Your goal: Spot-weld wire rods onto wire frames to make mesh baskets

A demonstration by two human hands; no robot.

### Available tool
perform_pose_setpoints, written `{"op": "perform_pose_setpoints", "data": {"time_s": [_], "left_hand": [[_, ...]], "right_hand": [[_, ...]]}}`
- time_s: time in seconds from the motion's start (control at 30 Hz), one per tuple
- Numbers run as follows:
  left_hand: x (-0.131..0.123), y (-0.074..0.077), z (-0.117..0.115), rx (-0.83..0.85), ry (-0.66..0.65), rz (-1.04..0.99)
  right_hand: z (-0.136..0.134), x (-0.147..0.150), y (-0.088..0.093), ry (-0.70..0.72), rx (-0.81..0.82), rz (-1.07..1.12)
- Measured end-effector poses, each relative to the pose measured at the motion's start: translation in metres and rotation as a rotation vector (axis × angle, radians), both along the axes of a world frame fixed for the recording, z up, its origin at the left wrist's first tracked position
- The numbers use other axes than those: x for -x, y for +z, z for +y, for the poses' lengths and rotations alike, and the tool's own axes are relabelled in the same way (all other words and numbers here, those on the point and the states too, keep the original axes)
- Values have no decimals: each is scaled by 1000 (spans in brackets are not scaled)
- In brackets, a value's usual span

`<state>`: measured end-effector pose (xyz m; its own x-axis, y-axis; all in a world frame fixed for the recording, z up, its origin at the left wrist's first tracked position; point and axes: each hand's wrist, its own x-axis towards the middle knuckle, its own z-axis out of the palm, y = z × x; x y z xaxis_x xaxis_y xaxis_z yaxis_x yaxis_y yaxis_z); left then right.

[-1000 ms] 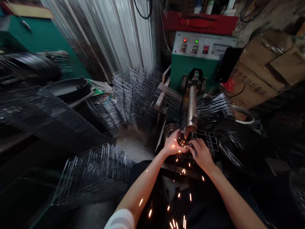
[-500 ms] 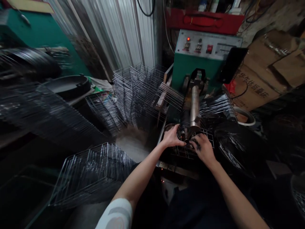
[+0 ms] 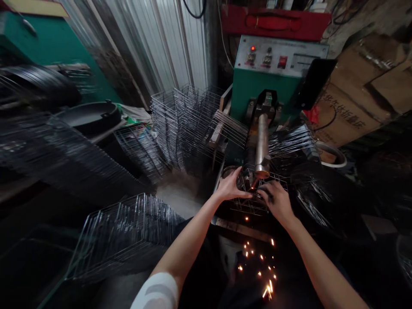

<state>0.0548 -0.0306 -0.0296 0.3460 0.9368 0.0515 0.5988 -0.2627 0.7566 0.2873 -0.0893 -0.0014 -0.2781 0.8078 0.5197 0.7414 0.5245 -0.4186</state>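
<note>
A spot welder's thick metal electrode arm [image 3: 262,148] reaches down over a wire rack [image 3: 249,209]. At its tip, between my hands, a small orange glow shows. To the left of the tip is my left hand [image 3: 228,187], its thumb stretched toward the glow and its forefinger raised; the other fingers are hidden at the rack. My right hand [image 3: 276,198] is on the right side, fingers bent and pinched at the rack's wires. Whatever small part lies between the fingertips is too dark to make out. Bright sparks [image 3: 268,289] fall below the rack.
The green welder [image 3: 240,92] stands ahead, with a red light lit on its panel. Stacked wire racks [image 3: 180,128] lean at the left; more wire racks [image 3: 128,227] stand beside my left arm. Cardboard boxes [image 3: 347,103] and a round bowl [image 3: 331,155] are at the right.
An orange glow has appeared at the electrode tip, and many bright sparks now drop in front of me. My hands stay almost in place on the rack; the view has shifted slightly.
</note>
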Motion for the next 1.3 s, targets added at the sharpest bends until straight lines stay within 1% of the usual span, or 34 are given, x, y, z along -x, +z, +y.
{"op": "perform_pose_setpoints", "data": {"time_s": [0.03,0.07,0.13,0.2,0.23,0.27,0.3,0.33,0.4,0.47,0.57,0.63,0.67,0.73,0.83,0.93,1.0,1.07,1.1,1.13,1.17,1.2,1.3], "left_hand": [[7,-12,-3,22,1,-32],[15,-28,-8,58,10,-81],[24,-68,-20,179,55,-237],[23,-111,-33,417,51,-482],[19,-130,-39,532,38,-588],[12,-145,-44,608,25,-677],[5,-157,-47,652,15,-751],[-3,-164,-49,671,3,-815],[-13,-170,-50,659,-19,-913],[-17,-169,-47,643,-34,-976],[-11,-163,-44,641,8,-984],[-2,-156,-45,613,51,-963],[4,-150,-47,585,65,-956],[21,-132,-53,503,84,-957],[54,-95,-68,347,107,-915],[83,-58,-87,224,68,-751],[90,-42,-96,165,18,-650],[83,-34,-100,112,-32,-565],[74,-32,-100,92,-50,-514],[64,-31,-100,79,-61,-455],[53,-30,-98,72,-66,-392],[40,-29,-97,63,-64,-333],[8,-23,-94,25,-40,-199]], "right_hand": [[-4,-4,1,5,17,27],[-9,-9,3,12,42,56],[-21,-20,5,8,116,116],[-34,-29,6,-38,214,196],[-40,-33,5,-68,264,258],[-46,-35,4,-98,313,335],[-51,-36,3,-127,357,421],[-56,-36,2,-150,395,512],[-63,-35,1,-180,448,678],[-68,-33,1,-187,492,792],[-73,-28,5,-166,548,881],[-76,-22,9,-148,581,908],[-78,-19,11,-137,601,918],[-83,-13,18,-112,652,940],[-95,-4,31,-63,768,978],[-107,1,44,28,904,985],[-111,4,52,148,976,959],[-110,7,57,316,1015,881],[-107,10,58,386,1012,802],[-104,12,59,426,982,694],[-100,15,58,431,924,568],[-96,17,55,407,841,435],[-85,21,38,312,523,98]]}}
